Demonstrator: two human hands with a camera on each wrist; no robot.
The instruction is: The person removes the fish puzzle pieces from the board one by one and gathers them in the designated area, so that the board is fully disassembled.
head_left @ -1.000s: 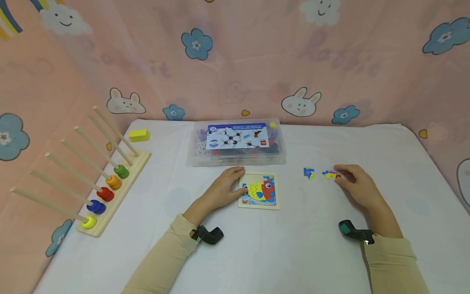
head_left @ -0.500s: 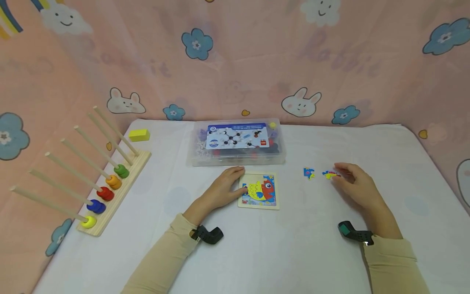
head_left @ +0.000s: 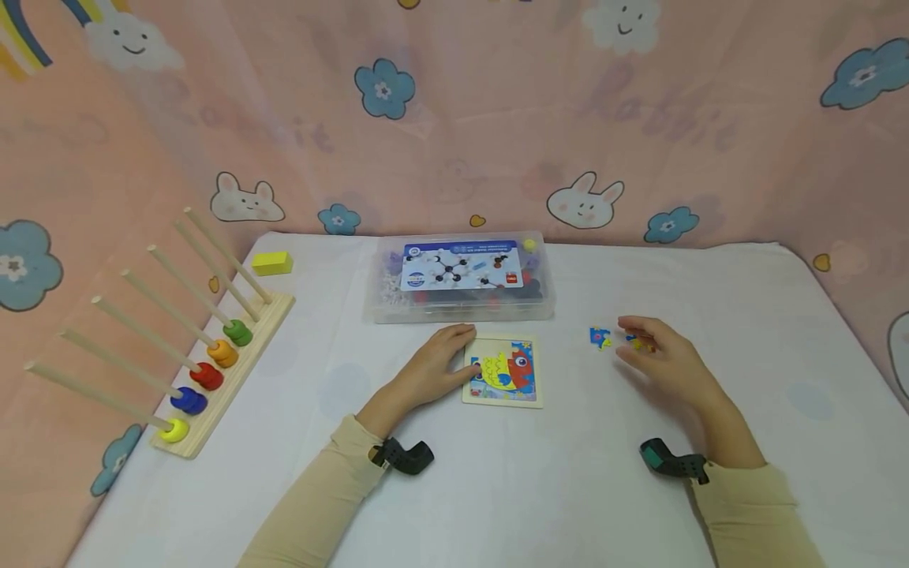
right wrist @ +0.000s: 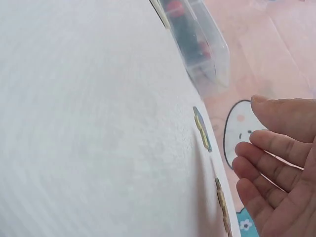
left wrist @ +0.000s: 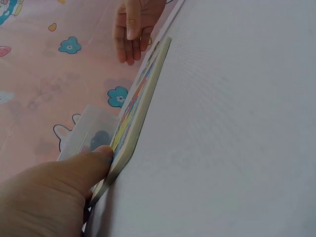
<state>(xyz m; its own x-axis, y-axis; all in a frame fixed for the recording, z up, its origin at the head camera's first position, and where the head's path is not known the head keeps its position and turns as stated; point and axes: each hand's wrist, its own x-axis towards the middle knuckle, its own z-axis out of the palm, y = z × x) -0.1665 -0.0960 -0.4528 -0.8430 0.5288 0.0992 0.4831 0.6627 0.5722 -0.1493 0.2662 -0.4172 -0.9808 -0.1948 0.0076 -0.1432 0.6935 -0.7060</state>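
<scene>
A small square wooden fish puzzle board [head_left: 503, 371] lies flat on the white table. My left hand [head_left: 426, 371] rests at its left side, with the thumb on the board's face and the other fingers reaching along to its upper left corner. In the left wrist view the thumb [left wrist: 94, 160] presses on the board's edge [left wrist: 143, 108]. My right hand [head_left: 671, 359] hovers with loose fingers just above a colourful puzzle piece [head_left: 630, 339], which it partly covers. Left of that lies a blue and yellow puzzle piece [head_left: 600, 338]. The right wrist view shows nothing between the fingers.
Behind the board stands a clear plastic case [head_left: 461, 309] of molecule model parts. On the left is a wooden peg stand [head_left: 266, 315] with coloured rings on several pegs, and a yellow block [head_left: 272, 263] lies behind it. A pink patterned cloth [head_left: 454, 118] hangs at the back.
My right hand has moved left from beside the right puzzle piece to over it, nearer the blue and yellow piece. The left hand has stayed on the board.
</scene>
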